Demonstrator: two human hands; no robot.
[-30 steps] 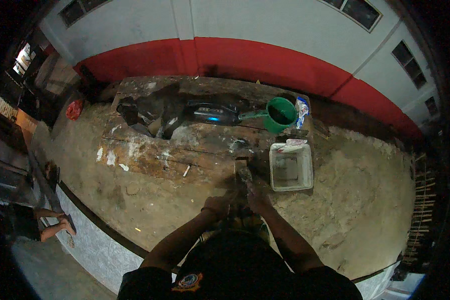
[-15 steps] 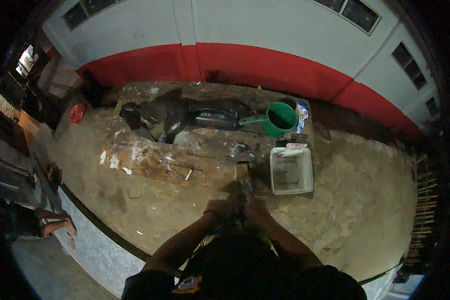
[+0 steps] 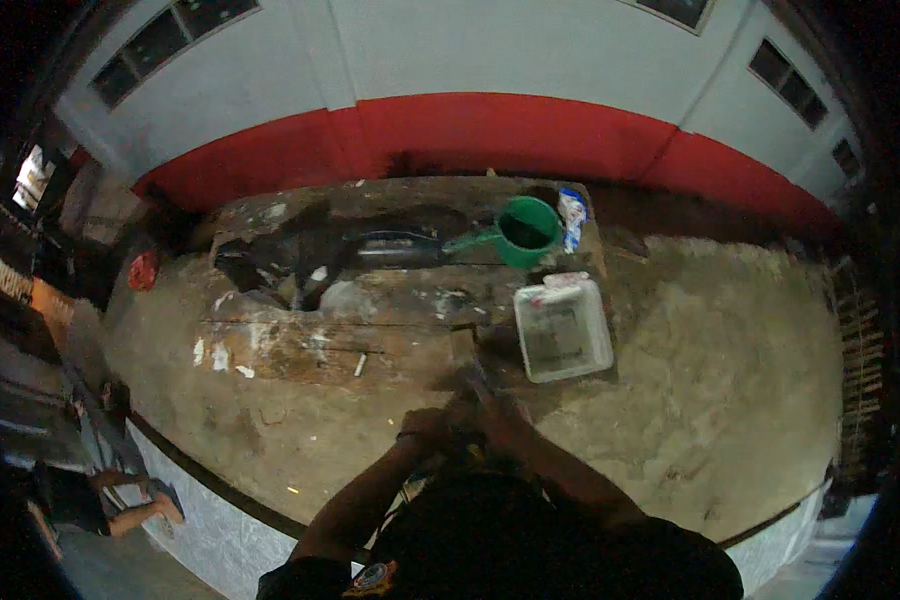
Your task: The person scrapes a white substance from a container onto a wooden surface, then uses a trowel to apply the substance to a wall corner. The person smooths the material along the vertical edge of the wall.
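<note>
Blurred tool (image 3: 478, 379): being held in the right hand (image 3: 503, 421), near the left hand (image 3: 426, 424). Green dipper (image 3: 516, 252), white tub (image 3: 570, 375): being supported on a worn wooden table (image 3: 280, 345), before a red-and-white wall (image 3: 520, 120).

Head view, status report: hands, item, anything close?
Left hand and right hand close together before the wooden table; each grip too dark to read. Blurred narrow tool at the right hand, kind unclear. White tub to the right, apart from both hands.
</note>
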